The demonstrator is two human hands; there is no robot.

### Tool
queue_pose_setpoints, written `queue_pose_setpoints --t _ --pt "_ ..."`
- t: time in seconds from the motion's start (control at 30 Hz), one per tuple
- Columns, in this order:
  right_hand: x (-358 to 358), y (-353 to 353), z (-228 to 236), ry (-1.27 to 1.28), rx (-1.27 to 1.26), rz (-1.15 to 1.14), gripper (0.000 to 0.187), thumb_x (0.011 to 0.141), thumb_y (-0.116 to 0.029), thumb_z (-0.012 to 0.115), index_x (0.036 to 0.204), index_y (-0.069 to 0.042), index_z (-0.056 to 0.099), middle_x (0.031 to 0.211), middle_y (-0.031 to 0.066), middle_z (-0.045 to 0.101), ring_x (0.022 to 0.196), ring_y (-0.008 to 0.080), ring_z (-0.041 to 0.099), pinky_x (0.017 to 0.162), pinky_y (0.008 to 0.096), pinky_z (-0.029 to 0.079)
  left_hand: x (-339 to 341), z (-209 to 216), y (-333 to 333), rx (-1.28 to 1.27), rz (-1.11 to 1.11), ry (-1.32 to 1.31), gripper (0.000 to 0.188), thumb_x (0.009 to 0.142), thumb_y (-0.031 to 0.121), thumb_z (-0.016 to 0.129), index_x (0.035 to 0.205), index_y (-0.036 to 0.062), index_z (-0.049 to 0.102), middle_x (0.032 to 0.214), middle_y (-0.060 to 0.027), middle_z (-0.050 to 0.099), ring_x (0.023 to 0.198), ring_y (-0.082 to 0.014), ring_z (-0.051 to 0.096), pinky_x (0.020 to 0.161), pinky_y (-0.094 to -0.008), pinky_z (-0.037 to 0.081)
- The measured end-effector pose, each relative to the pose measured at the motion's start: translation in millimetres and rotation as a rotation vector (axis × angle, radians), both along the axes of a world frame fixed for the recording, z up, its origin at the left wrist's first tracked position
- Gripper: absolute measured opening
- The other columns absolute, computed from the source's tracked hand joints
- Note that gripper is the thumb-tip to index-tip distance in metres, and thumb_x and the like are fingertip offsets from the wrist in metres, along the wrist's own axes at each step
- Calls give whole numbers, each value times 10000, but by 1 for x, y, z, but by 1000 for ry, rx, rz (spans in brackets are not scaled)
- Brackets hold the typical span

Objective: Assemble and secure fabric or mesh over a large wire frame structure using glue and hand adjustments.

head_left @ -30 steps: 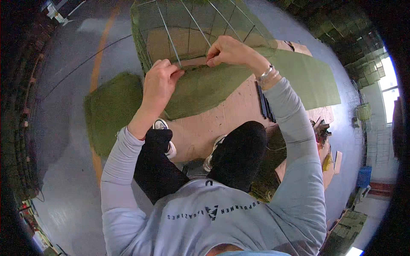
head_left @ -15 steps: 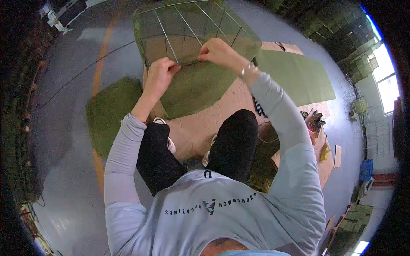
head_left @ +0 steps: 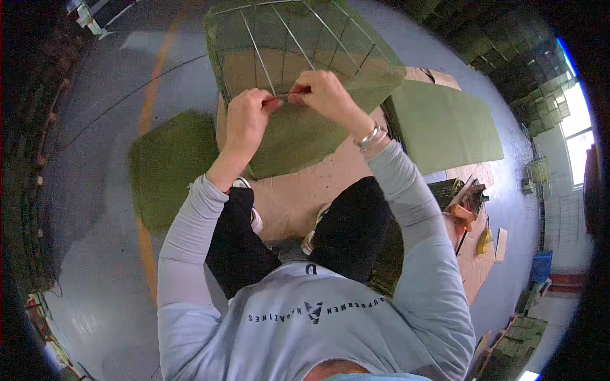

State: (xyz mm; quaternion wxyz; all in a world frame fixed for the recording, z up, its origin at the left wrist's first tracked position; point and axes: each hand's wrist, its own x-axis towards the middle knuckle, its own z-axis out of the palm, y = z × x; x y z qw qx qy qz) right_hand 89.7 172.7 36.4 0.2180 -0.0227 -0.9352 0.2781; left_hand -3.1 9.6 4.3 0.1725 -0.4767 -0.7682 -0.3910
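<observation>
A box-like wire frame point(head_left: 293, 39) wrapped in see-through green mesh netting point(head_left: 298, 143) stands before me, with a flap of the netting hanging toward my knees. Both hands are at the frame's near edge. My left hand point(head_left: 246, 120) pinches the netting there, thumb against fingers, beside the end of a metal rod. Close by on its right, my right hand point(head_left: 324, 95) also has its fingertips closed on the netting along that edge. Whether a small clip or wire is between the fingertips is too small to tell.
Cardboard point(head_left: 298, 197) lies under the frame and my feet. Green mesh point(head_left: 171, 171) lies at left, a paler green sheet point(head_left: 448, 127) at right. Hand tools point(head_left: 469, 206) and a yellow item point(head_left: 485, 241) lie at the right. A blue crate point(head_left: 541, 267) stands by the wall.
My right hand has moved left and slightly down, nearer my left hand. My left hand has shifted a little right. The view has tilted slightly, and more of the tools at the right shows.
</observation>
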Motion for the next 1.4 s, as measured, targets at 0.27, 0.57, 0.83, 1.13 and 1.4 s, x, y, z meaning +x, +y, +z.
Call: queue_pose_setpoints --t 0.27,0.57,0.83,1.13,1.4 --pt "-22 0 -5 -253 172 -171 202 757 -214 694 829 -26 703 751 119 671 733 263 644 651 347 492 -20 30 -14 8 -109 -448 184 824 185 647 830 6 689 733 -154 661 658 -249 654 621 -334 484" --pt "-10 -67 -30 437 355 145 294 711 -43 564 1001 1 593 940 117 606 903 281 577 767 369 477 -10 3 -68 77 4 331 236 705 36 683 939 34 663 884 -59 644 900 -210 584 756 -323 471" --pt "-35 -48 -18 -113 364 256 261 770 -83 561 1012 -69 659 857 191 645 817 346 620 731 414 490 -28 13 -56 -151 -228 125 96 777 78 613 845 21 650 746 -120 577 796 -296 564 690 -394 459" --pt "-26 -52 -5 50 188 303 185 837 -122 568 971 -48 671 840 184 646 792 352 615 710 405 491 -38 26 -63 48 -201 38 125 766 64 632 874 3 645 786 -119 600 815 -315 586 727 -395 476" --pt "-19 -69 -26 248 219 197 212 757 14 503 935 4 618 854 163 643 851 329 610 743 385 491 -26 12 -60 -59 -172 294 83 733 55 657 798 13 628 813 -80 588 875 -244 554 726 -355 485"
